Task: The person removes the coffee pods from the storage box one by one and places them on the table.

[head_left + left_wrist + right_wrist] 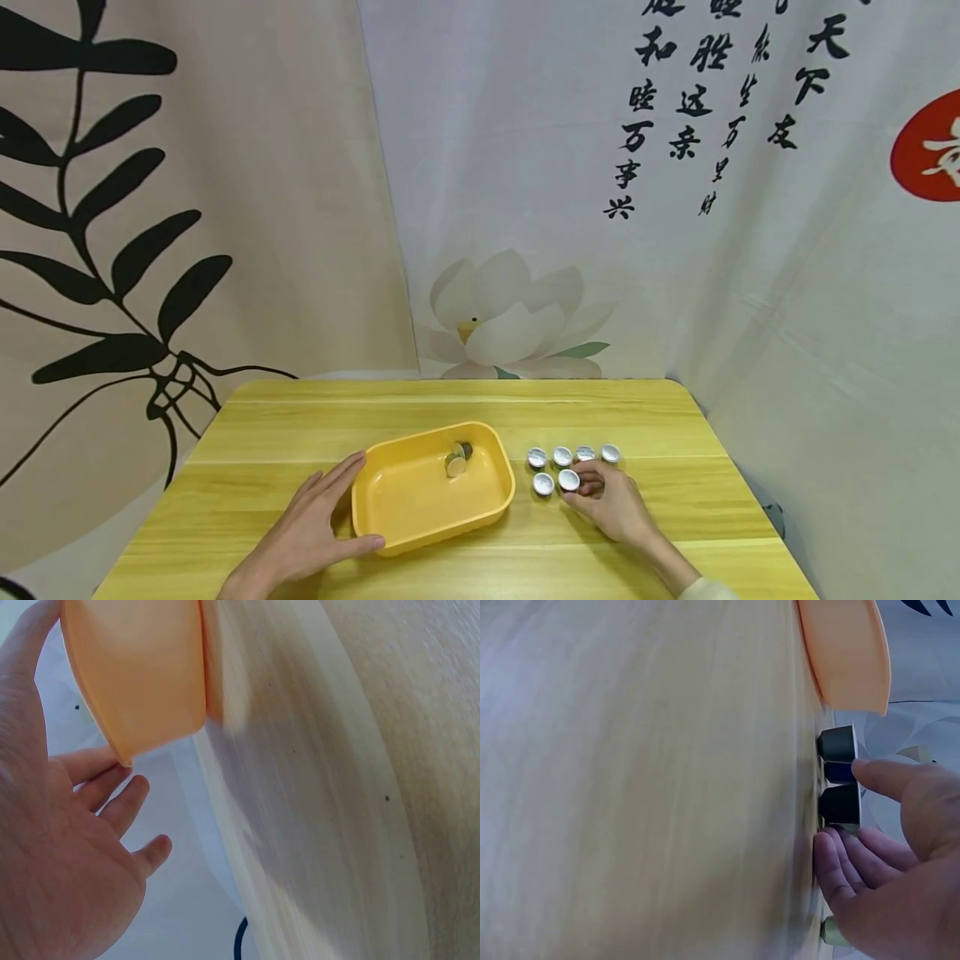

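Observation:
My left hand (311, 521) spans the left end of a yellow plastic tray (408, 500), fingers at its far corner and thumb along its near rim. In the left wrist view, the fingers (112, 784) bend at the tray's corner. A few coffee capsules lie tipped inside the tray, including a golden one (455, 466). On the right, my right hand (611, 504) holds a dark coffee capsule (840, 804) between thumb and fingers, its silver lid (568, 480) facing up. Beside it stands another lidded capsule (543, 484).
A back row of several capsules (562, 456) stands just beyond my right hand. A light green capsule (832, 931) shows near the palm in the right wrist view. The wooden table (300, 417) ends at a printed cloth backdrop (517, 183).

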Demonstrator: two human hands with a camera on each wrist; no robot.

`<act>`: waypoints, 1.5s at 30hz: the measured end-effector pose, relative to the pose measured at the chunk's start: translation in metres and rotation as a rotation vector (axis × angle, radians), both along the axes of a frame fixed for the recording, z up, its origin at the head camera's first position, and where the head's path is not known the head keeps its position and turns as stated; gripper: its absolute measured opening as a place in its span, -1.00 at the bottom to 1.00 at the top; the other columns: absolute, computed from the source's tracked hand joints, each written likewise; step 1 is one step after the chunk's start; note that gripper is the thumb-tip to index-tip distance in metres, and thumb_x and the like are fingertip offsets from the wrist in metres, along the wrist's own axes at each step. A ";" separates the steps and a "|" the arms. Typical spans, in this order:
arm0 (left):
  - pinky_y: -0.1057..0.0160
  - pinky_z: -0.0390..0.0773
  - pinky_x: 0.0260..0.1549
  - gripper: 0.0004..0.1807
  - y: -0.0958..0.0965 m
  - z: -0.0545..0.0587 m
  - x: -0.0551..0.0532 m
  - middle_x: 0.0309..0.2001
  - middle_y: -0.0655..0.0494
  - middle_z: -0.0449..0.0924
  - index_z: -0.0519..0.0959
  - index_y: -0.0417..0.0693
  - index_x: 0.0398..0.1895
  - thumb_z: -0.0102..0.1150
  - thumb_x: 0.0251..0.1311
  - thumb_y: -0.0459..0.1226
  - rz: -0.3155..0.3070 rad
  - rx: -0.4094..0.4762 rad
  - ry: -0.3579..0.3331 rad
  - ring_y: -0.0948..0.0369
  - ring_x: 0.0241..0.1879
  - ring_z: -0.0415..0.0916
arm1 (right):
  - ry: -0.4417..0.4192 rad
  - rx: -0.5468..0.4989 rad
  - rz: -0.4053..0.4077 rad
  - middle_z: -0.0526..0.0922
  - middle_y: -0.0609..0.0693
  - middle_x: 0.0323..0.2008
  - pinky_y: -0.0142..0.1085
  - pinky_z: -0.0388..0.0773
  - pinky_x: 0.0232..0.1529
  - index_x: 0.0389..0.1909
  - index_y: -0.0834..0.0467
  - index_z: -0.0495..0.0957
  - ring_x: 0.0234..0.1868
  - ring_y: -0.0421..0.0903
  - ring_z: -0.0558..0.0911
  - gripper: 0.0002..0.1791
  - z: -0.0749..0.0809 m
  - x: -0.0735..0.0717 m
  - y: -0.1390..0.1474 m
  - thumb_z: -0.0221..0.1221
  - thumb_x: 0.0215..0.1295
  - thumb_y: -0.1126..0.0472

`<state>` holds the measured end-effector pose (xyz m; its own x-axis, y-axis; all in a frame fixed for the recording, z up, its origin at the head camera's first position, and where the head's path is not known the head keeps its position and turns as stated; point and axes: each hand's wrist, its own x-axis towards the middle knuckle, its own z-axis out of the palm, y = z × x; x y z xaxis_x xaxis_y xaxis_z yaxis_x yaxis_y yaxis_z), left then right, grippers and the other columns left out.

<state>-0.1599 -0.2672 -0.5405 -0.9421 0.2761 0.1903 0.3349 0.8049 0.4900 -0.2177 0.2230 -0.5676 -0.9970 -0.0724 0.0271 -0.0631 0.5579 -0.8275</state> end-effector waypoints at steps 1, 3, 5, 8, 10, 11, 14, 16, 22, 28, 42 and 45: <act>-0.64 0.21 0.58 0.37 0.000 0.000 0.000 0.76 -0.19 0.31 0.27 -0.15 0.79 0.59 0.11 0.43 0.000 0.000 0.001 -0.29 0.65 0.42 | -0.005 -0.006 0.006 0.88 0.02 0.01 -0.49 0.78 -0.09 0.13 0.18 0.75 -0.16 -0.26 0.77 -0.51 0.000 0.000 0.001 0.68 0.21 0.25; -0.64 0.21 0.59 0.36 0.000 0.000 0.000 0.76 -0.19 0.31 0.27 -0.15 0.79 0.59 0.11 0.43 0.000 0.000 0.000 -0.29 0.65 0.42 | -0.016 -0.013 0.019 0.87 0.05 0.05 -0.47 0.79 -0.06 0.15 0.20 0.73 -0.12 -0.20 0.78 -0.48 0.001 0.001 0.003 0.68 0.21 0.24; -0.63 0.20 0.59 0.36 0.000 0.001 0.000 0.76 -0.19 0.31 0.27 -0.15 0.79 0.59 0.11 0.43 0.001 -0.001 -0.001 -0.29 0.65 0.42 | -0.029 -0.019 0.038 0.85 0.07 0.08 -0.46 0.78 -0.04 0.18 0.21 0.71 -0.07 -0.14 0.78 -0.45 0.004 0.003 0.004 0.68 0.20 0.23; -0.63 0.21 0.59 0.37 0.000 0.001 0.000 0.76 -0.18 0.32 0.27 -0.16 0.79 0.59 0.10 0.44 0.002 -0.002 -0.002 -0.29 0.65 0.42 | -0.047 -0.005 0.065 0.83 0.09 0.13 -0.45 0.76 -0.03 0.23 0.22 0.68 0.00 -0.08 0.78 -0.39 0.008 0.007 0.008 0.68 0.20 0.20; -0.63 0.21 0.59 0.37 0.000 0.001 0.000 0.76 -0.18 0.32 0.27 -0.16 0.79 0.59 0.10 0.44 0.003 -0.002 -0.004 -0.29 0.65 0.42 | -0.054 0.006 0.081 0.82 0.11 0.15 -0.44 0.75 -0.03 0.26 0.22 0.67 0.03 -0.04 0.79 -0.37 0.012 0.009 0.010 0.68 0.22 0.18; -0.63 0.21 0.59 0.37 0.000 0.001 0.000 0.76 -0.18 0.32 0.27 -0.16 0.79 0.59 0.10 0.44 0.004 -0.002 -0.005 -0.29 0.65 0.42 | -0.056 0.012 0.085 0.81 0.12 0.16 -0.43 0.76 -0.01 0.27 0.22 0.66 0.05 -0.02 0.80 -0.36 0.013 0.010 0.011 0.68 0.22 0.17; -0.62 0.21 0.60 0.37 -0.001 0.001 0.001 0.76 -0.18 0.32 0.27 -0.15 0.79 0.59 0.10 0.44 0.007 -0.003 -0.006 -0.29 0.66 0.41 | -0.057 0.035 0.098 0.81 0.15 0.19 -0.38 0.79 0.02 0.32 0.24 0.64 0.08 0.02 0.81 -0.32 0.018 0.012 0.015 0.67 0.24 0.15; -0.62 0.21 0.61 0.38 -0.001 0.001 0.001 0.76 -0.18 0.31 0.27 -0.16 0.79 0.59 0.09 0.45 0.010 -0.005 -0.007 -0.29 0.66 0.41 | -0.055 0.041 0.109 0.79 0.18 0.23 -0.32 0.82 0.03 0.36 0.26 0.62 0.11 0.04 0.81 -0.28 0.022 0.013 0.018 0.67 0.24 0.15; -0.61 0.21 0.61 0.38 -0.002 0.000 0.000 0.76 -0.17 0.32 0.28 -0.16 0.78 0.58 0.09 0.46 0.009 -0.012 -0.005 -0.28 0.66 0.41 | -0.013 0.059 0.140 0.73 0.25 0.31 -0.25 0.85 0.03 0.44 0.29 0.57 0.18 0.14 0.78 -0.27 0.041 0.013 0.023 0.61 0.34 0.16; -0.62 0.21 0.60 0.37 -0.003 -0.001 0.000 0.76 -0.17 0.32 0.28 -0.16 0.79 0.58 0.10 0.45 0.004 -0.007 -0.007 -0.28 0.66 0.41 | 0.086 0.100 0.204 0.75 0.21 0.32 -0.17 0.85 0.10 0.42 0.20 0.60 0.22 0.24 0.76 -0.33 0.057 0.003 0.017 0.59 0.37 0.15; -0.63 0.20 0.60 0.36 -0.001 0.001 0.000 0.76 -0.15 0.32 0.28 -0.16 0.79 0.58 0.11 0.45 0.001 -0.002 -0.014 -0.28 0.66 0.41 | 0.180 0.117 0.483 0.70 0.20 0.43 0.18 0.76 0.36 0.50 0.20 0.55 0.33 0.33 0.74 -0.34 0.085 -0.015 -0.030 0.51 0.48 0.15; -0.63 0.20 0.60 0.36 -0.001 0.002 0.000 0.76 -0.14 0.32 0.28 -0.16 0.79 0.58 0.11 0.45 0.002 -0.002 -0.015 -0.28 0.66 0.41 | 0.171 0.137 0.532 0.68 0.22 0.46 0.20 0.75 0.39 0.53 0.23 0.54 0.37 0.32 0.72 -0.32 0.090 -0.020 -0.042 0.50 0.49 0.14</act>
